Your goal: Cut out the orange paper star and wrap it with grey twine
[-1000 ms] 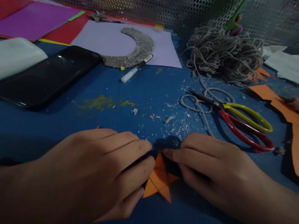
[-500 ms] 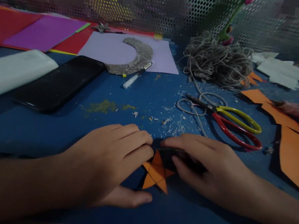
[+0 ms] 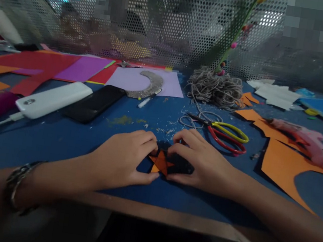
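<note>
A small orange paper star (image 3: 160, 162) with dark lines drawn across it lies on the blue table between my hands. My left hand (image 3: 128, 152) grips its left side, the thumb at the lower left point and the curled fingers by the upper left edge. On the other side my right hand (image 3: 200, 161) is bent round the star, fingertips at the right point and thumb at the lower right one. Part of the star's edge is hidden by my fingers. Just beyond my right hand are scissors (image 3: 219, 131) with one yellow and one red handle.
Grey yarn (image 3: 215, 87) is heaped at the back, near a grey crescent (image 3: 151, 85) and a marker (image 3: 149, 98). A black phone (image 3: 95, 105) and white power bank (image 3: 55, 99) lie left. Orange paper scraps (image 3: 282, 167) and a pink glue gun (image 3: 307, 138) lie right.
Both thumbs have come in to the star's lower points; the left one was below it before. My right fingers have curled more. The view has tilted up and shows more of the table.
</note>
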The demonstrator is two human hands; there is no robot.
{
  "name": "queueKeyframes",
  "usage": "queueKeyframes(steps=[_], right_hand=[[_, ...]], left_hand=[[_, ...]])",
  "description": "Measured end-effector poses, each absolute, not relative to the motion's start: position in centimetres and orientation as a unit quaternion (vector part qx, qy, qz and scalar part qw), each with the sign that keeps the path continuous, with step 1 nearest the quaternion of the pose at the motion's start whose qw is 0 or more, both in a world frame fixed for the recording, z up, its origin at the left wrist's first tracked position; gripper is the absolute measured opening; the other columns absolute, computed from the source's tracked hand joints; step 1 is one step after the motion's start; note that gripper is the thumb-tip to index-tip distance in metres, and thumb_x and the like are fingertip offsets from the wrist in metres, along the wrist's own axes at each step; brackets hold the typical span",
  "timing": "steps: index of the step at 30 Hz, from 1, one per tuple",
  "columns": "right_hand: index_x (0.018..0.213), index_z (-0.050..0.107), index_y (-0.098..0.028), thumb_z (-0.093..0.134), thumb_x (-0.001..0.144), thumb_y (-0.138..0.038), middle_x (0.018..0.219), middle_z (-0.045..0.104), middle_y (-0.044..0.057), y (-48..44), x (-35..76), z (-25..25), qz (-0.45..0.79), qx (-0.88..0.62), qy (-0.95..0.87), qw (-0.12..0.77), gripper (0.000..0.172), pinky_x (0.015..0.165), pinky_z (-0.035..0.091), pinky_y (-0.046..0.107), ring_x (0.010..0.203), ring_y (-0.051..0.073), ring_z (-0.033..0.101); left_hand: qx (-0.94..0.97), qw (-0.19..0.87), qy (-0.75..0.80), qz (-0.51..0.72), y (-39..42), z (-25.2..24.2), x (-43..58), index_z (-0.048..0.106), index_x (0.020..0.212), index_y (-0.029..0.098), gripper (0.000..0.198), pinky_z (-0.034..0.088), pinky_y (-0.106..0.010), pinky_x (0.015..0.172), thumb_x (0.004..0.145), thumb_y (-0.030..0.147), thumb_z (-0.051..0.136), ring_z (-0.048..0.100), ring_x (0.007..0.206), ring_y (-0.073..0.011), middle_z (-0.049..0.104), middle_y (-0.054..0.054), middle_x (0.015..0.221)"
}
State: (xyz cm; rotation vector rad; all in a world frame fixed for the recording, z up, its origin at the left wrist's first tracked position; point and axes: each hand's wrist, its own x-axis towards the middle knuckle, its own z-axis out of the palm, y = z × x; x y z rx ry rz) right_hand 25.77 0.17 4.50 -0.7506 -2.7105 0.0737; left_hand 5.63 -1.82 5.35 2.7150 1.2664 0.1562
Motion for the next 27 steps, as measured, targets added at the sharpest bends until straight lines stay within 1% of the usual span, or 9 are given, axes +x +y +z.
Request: queueKeyframes(steps=[4,6,8,12,15,19,22,24,27], right_hand=[[0.085,0.059,-0.013,0.059,0.072,-0.044,0.097,0.050,0.012,-0.1,25.6,4.3,-0.001,-0.247,-0.954,0.169,0.035,0.076,0.042,0.037,0.088,0.023,0.044],[0.084,0.060,-0.011,0.058,0.071,-0.049,0.096,0.051,0.012,-0.3,25.4,4.3,0.003,-0.245,-0.954,0.172,0.040,0.077,0.042,0.037,0.088,0.023,0.045],[0.082,0.060,-0.011,0.059,0.070,-0.051,0.094,0.051,0.012,-0.6,25.3,4.2,0.006,-0.254,-0.951,0.174,0.041,0.076,0.042,0.037,0.086,0.023,0.045],[0.081,0.060,-0.011,0.062,0.068,-0.047,0.093,0.051,0.011,-0.8,25.3,4.4,0.024,-0.280,-0.945,0.169,0.038,0.075,0.042,0.036,0.085,0.022,0.046],[0.080,0.057,-0.013,0.059,0.073,-0.042,0.088,0.052,0.009,-0.7,25.4,4.7,0.052,-0.288,-0.939,0.183,0.030,0.075,0.041,0.035,0.082,0.020,0.047],[0.087,0.051,-0.013,0.051,0.079,-0.029,0.086,0.054,0.009,-0.3,25.8,4.9,0.085,-0.321,-0.915,0.228,0.018,0.077,0.041,0.034,0.084,0.020,0.048],[0.099,0.049,-0.013,0.050,0.078,-0.024,0.093,0.057,0.010,0.1,26.0,4.8,0.130,-0.333,-0.903,0.238,0.024,0.079,0.042,0.035,0.089,0.020,0.051],[0.103,0.048,-0.013,0.050,0.078,-0.024,0.097,0.058,0.010,0.3,26.2,4.8,0.165,-0.327,-0.899,0.239,0.027,0.082,0.042,0.036,0.092,0.019,0.053],[0.104,0.049,-0.011,0.047,0.079,-0.023,0.101,0.059,0.011,0.5,26.3,4.9,0.205,-0.323,-0.887,0.257,0.027,0.085,0.041,0.037,0.095,0.019,0.054]], left_hand=[[0.897,0.035,0.439,0.044,-2.2,5.8,6.3,0.056,0.082,0.013,0.027,0.039,-0.039,0.081,0.073,0.038,0.050,0.054,0.085,-0.0232,0.057,-0.006,0.087],[0.886,0.050,0.458,0.054,-2.2,5.9,6.5,0.055,0.078,0.015,0.023,0.036,-0.040,0.084,0.070,0.036,0.052,0.054,0.084,-0.0218,0.056,-0.004,0.086],[0.872,0.081,0.479,0.062,-2.1,5.9,6.6,0.054,0.076,0.016,0.022,0.036,-0.039,0.083,0.068,0.036,0.054,0.053,0.083,-0.0209,0.054,-0.003,0.086],[0.852,0.141,0.499,0.066,-2.0,6.0,6.6,0.052,0.073,0.017,0.021,0.034,-0.038,0.082,0.065,0.036,0.055,0.050,0.087,-0.0208,0.051,-0.003,0.091],[0.835,0.187,0.513,0.072,-1.7,6.0,6.6,0.051,0.071,0.017,0.022,0.033,-0.037,0.083,0.064,0.038,0.055,0.049,0.087,-0.0207,0.049,-0.003,0.093],[0.811,0.261,0.515,0.101,-1.6,6.2,6.7,0.048,0.067,0.017,0.019,0.036,-0.030,0.075,0.065,0.036,0.050,0.049,0.078,-0.0170,0.051,-0.001,0.081],[0.771,0.317,0.536,0.136,-1.8,6.4,6.8,0.048,0.068,0.017,0.018,0.037,-0.026,0.066,0.068,0.036,0.048,0.049,0.067,-0.0137,0.050,0.002,0.068],[0.756,0.344,0.530,0.171,-2.0,6.6,6.8,0.048,0.069,0.017,0.017,0.038,-0.025,0.065,0.070,0.034,0.048,0.049,0.064,-0.0122,0.051,0.003,0.065],[0.753,0.374,0.498,0.214,-2.0,7.0,6.9,0.047,0.069,0.016,0.017,0.039,-0.025,0.065,0.074,0.032,0.050,0.050,0.063,-0.0107,0.052,0.003,0.065]])
